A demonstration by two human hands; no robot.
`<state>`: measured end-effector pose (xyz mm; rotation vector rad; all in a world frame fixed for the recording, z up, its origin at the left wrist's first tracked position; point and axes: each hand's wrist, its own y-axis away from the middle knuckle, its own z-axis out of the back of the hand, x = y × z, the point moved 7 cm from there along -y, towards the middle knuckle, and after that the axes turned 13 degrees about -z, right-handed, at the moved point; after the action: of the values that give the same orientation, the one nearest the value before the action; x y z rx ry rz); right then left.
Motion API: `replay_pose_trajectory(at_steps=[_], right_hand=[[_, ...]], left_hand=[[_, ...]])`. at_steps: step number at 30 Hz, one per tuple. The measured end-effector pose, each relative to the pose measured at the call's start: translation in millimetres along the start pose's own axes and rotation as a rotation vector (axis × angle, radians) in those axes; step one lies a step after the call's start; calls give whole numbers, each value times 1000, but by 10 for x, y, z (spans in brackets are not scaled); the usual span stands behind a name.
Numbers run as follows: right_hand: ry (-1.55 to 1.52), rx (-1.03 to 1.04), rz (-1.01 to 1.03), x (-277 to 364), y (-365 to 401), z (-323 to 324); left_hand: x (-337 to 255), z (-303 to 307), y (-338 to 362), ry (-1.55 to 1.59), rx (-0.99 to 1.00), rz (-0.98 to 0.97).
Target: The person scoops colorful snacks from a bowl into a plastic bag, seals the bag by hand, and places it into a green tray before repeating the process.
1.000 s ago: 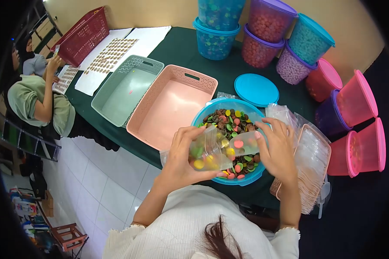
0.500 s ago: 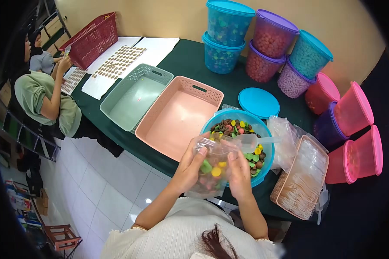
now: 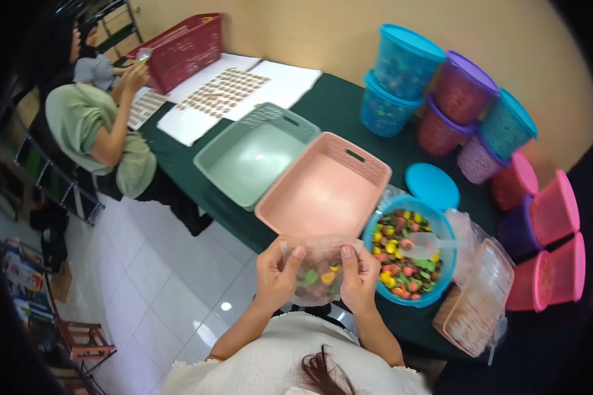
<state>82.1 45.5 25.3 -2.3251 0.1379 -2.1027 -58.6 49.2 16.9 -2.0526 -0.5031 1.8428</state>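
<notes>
Between my two hands hangs a clear plastic pouch (image 3: 319,276) with green, yellow, brown and reddish pieces inside. My left hand (image 3: 277,276) pinches its top edge on one side. On the other side my right hand (image 3: 360,276) grips the same edge, thumb on the front. Just right of my hands stands a blue tub (image 3: 449,227) of mixed colourful pieces, with a clear scoop (image 3: 420,245) lying on them. The pink basket (image 3: 323,191) is right beyond the pouch.
A green basket (image 3: 244,155) adjoins the pink one. Stacked lidded tubs (image 3: 402,85) line the wall; a blue lid (image 3: 433,185) lies before them. At right, a small basket (image 3: 474,296) holds flat clear bags. Rows of small pieces (image 3: 224,92) cover white sheets. A seated person (image 3: 99,131) works at left.
The view has swung, so the table's things appear farther right. The pouch and my hands no longer overlap the blue tub; they are now in front of the pink basket.
</notes>
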Motion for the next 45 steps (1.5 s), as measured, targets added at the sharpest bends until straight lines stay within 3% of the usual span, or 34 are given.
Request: replay_pose_trajectory(at_steps=[4,7,10,11,16,20,22,26,28,29,31,34,36,43,45], right_hand=[[-215,195,-135,-212,-35,-803],[-250,343,-185,-304,1,-1338],[-225,476,-131,-277,60,-1842],[-297,513,-202,-361,80,-1999],[-263,568,-153,-544,104,-2596],[-183,490,-100,-585,128,-2852],[-91,498,-35,-609,131,-2944],[-152,464,0,-667,92,-3088],[-256,465,-231,-812,35,-3172],[-251,459,-233,-831,-27,-3179],[-123,494,-99,-796,-161,-3222],[-227,530,-158,-841,-390,-3297],[-173,515,-87,-795,-588,-3358],[113,312,182,-647,-1348,-3381],[106,274,149,-675,-1541,-3352]], left_hand=[[-139,710,158,-1,-213,52],[-242,1188,213,-60,-208,-60],[-294,1685,297,-27,-297,-47],[-320,1834,322,-34,-312,-56],[-368,2409,427,-78,-299,-83],[-386,2678,415,-109,-303,-51],[-228,2807,452,-13,-359,67],[-107,2952,389,-52,-361,69],[-39,3003,339,-40,-371,46],[-12,3029,307,-34,-368,50],[10,3051,203,-48,-304,42],[-43,3067,-58,-203,-244,-66],[41,3137,-218,-226,-237,-76],[472,3221,-963,-244,-201,-66],[595,3209,-1140,-177,-178,-30]])
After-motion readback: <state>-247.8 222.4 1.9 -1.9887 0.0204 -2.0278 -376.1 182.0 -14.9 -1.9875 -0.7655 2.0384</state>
